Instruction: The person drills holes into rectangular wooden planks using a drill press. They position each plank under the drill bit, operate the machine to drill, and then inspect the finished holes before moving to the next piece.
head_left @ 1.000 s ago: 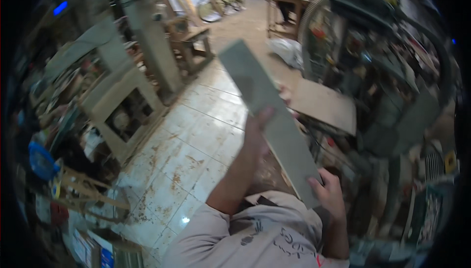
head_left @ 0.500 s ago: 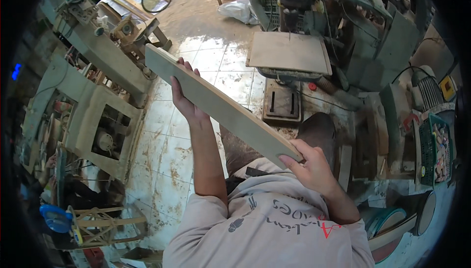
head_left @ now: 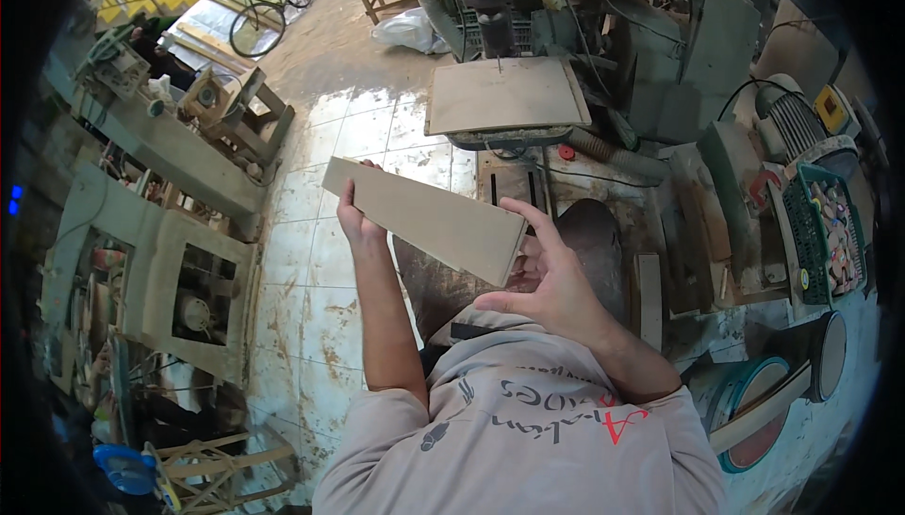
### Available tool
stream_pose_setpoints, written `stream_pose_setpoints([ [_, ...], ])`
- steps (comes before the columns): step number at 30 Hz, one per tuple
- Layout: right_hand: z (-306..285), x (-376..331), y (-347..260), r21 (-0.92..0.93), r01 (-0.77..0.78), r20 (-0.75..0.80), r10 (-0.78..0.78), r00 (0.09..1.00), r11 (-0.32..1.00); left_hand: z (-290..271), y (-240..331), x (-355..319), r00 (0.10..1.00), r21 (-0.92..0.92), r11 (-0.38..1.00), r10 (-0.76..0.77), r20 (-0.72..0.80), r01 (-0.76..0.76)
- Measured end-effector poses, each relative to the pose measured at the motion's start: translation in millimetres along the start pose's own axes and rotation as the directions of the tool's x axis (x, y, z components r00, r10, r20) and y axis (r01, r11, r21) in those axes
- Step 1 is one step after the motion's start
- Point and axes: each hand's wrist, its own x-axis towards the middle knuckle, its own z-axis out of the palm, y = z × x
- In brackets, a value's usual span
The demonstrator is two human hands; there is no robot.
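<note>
A long, flat, pale wooden board [head_left: 424, 218] is held aslant in front of my body, its broad face turned up and its nearer end low on the right. My left hand [head_left: 360, 223] grips it close to the far left end, thumb over the face and fingertips showing at the far edge. At the nearer end, my right hand [head_left: 547, 275] has its thumb and forefinger spread wide around the corners. The other fingers of that hand bend beside the board's end; whether they press on it is hard to see.
Ahead stands a drill-press-like machine with a flat wooden table [head_left: 504, 96]. Dusty machine frames [head_left: 212, 298] line the left. On the right are a motor [head_left: 792, 119], a green basket [head_left: 825, 232] of small pieces and round tubs [head_left: 754, 411]. A bicycle [head_left: 269, 11] stands far back.
The board has come down and turned its broad face upward. My right hand has gone from pinching its near end to spreading around it. My view has shifted rightward.
</note>
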Motion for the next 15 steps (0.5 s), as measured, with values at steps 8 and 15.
stream_pose_setpoints([
  [8, -5.3, 11.4, 21.1, -0.149, 0.182, -0.102, -0.199, 0.975, 0.972, -6.8, -13.8, 1.7, 0.965, 0.139, 0.990, 0.021, -0.261, 0.017],
  [15, -26.2, 20.3, 23.0, -0.596, 0.377, -0.048, -0.501, 0.864, 0.709, -10.4, -10.9, 6.8, 0.893, 0.281, 0.960, 0.128, -0.431, -0.002],
])
